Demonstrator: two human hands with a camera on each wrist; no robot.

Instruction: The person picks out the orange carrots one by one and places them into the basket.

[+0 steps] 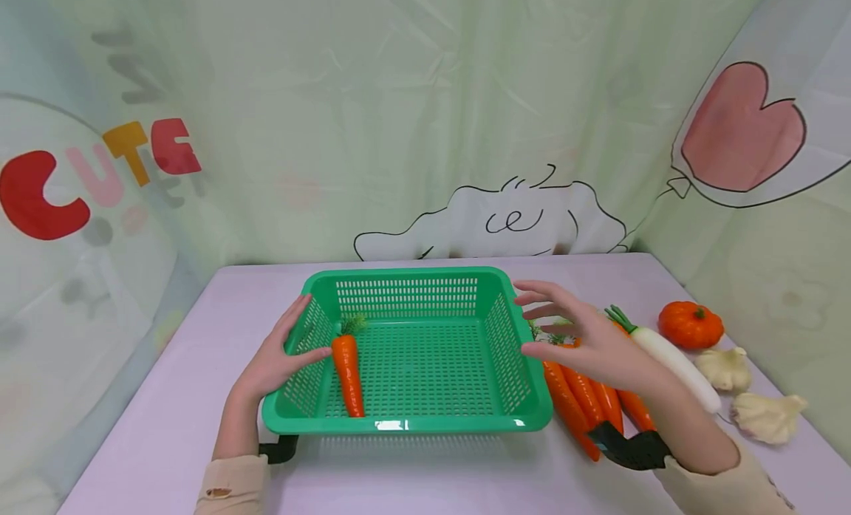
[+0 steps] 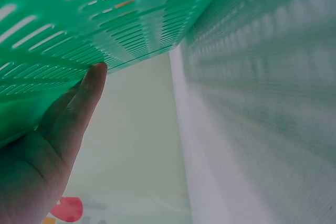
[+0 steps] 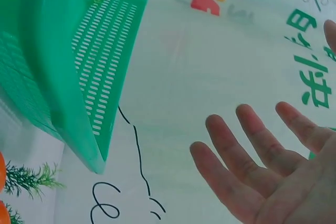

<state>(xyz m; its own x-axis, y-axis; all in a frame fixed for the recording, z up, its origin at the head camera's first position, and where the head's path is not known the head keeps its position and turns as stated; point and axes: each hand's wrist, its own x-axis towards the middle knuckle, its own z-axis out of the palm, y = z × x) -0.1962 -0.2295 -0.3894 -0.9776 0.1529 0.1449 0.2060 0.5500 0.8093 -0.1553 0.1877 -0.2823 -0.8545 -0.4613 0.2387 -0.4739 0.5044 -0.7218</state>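
Observation:
A green plastic basket (image 1: 425, 425) with slotted walls is at the middle of the table, its near side raised above the tabletop. One orange carrot (image 1: 347, 371) with a leafy top lies inside, toward the left. My left hand (image 1: 269, 363) holds the basket's left side, thumb over the rim and fingers along the outer wall. In the left wrist view, those fingers (image 2: 86, 100) lie against the slotted wall. Beside the right rim is my right hand (image 1: 588, 341), fingers spread and holding nothing; the right wrist view shows a gap between it and the basket.
Several carrots (image 1: 565, 397) lie right of the basket, partly behind my right forearm. Beyond them are a white radish (image 1: 674, 367), an orange pumpkin (image 1: 690, 324) and two garlic bulbs (image 1: 767, 417). A printed curtain (image 1: 299, 131) hangs behind the table (image 1: 179, 426).

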